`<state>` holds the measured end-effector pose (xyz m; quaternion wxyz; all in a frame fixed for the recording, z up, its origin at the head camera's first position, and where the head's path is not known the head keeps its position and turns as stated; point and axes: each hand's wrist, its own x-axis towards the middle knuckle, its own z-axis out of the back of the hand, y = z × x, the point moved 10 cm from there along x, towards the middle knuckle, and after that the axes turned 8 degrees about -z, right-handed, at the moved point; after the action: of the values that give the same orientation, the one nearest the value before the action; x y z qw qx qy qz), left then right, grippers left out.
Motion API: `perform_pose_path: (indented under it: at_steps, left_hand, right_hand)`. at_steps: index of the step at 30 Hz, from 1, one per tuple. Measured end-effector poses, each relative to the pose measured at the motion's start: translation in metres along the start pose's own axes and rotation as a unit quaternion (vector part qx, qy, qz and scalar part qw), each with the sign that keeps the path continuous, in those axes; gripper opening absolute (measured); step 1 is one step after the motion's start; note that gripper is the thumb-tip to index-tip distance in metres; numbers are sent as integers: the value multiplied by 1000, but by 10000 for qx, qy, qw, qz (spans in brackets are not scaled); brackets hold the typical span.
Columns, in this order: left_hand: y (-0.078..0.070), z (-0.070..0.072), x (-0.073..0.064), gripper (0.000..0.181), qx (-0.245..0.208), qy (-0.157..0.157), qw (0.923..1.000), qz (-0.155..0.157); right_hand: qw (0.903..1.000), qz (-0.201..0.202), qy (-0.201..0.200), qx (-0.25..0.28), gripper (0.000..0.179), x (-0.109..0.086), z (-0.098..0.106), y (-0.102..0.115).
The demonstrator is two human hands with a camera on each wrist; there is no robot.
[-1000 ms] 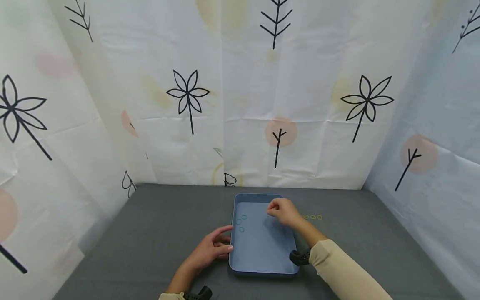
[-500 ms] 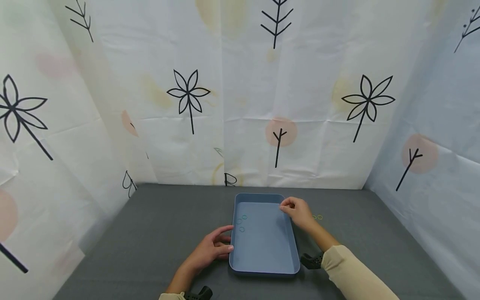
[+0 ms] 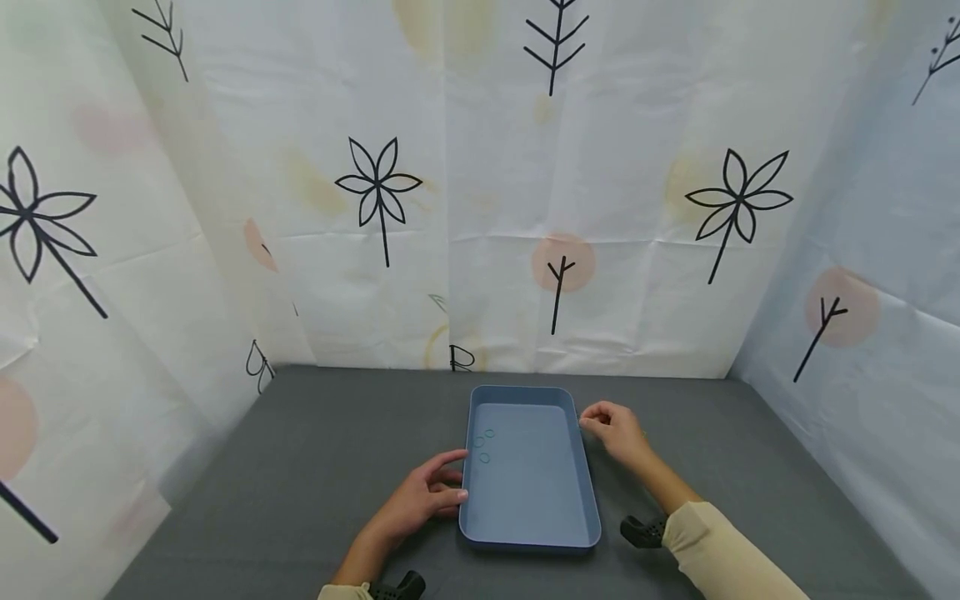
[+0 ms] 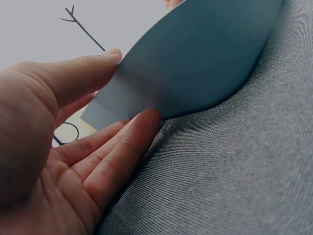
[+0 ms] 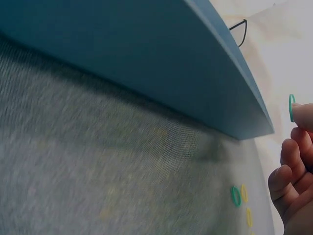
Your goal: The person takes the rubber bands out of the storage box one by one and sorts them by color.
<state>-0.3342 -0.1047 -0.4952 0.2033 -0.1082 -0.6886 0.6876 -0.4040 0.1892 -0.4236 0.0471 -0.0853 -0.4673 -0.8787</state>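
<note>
A blue rectangular tray (image 3: pixel 534 504) lies on the grey table, with three thin green rubber bands (image 3: pixel 483 458) near its left wall. My left hand (image 3: pixel 420 500) rests against that wall; in the left wrist view the thumb (image 4: pixel 93 73) and fingertips touch the tray's side, fingers extended. Just beyond the tray's right edge is my right hand (image 3: pixel 617 433). Between thumb and finger it pinches a small green rubber band (image 5: pixel 292 107), seen in the right wrist view. Below that hand another green rubber band (image 5: pixel 235 196) lies beside several yellow rubber bands (image 5: pixel 244 193), mostly hidden in the head view.
The grey cloth-covered table (image 3: pixel 360 425) extends around the tray. White sheets (image 3: pixel 487 183) printed with black plant drawings stand at the back and both sides. Each wrist wears a black device (image 3: pixel 642 532).
My right hand has moved right, from over the tray to outside its right edge, and now covers the yellow bands in the head view. The left hand and tray stay put.
</note>
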Motion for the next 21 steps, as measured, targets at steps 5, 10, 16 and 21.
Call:
perform_pose_path:
  at_steps: [5, 10, 16, 21]
  left_hand:
    - [-2, -1, 0, 62, -31, 9, 10000, -59]
    - [-2, -1, 0, 62, -58, 33, 10000, -73]
    - [-1, -1, 0, 62, 23, 37, 10000, -28]
    - [0, -1, 1, 62, 60, 44, 10000, -7]
  right_hand:
    - [9998, -40, -160, -53, 5, -2, 6, -11]
    - [9992, -85, -345, -192, 6, -2, 13, -24]
    - [9978, -223, -392, -479, 7, -6, 19, -36]
    - [9961, -367, -348, -724, 7, -9, 22, -42]
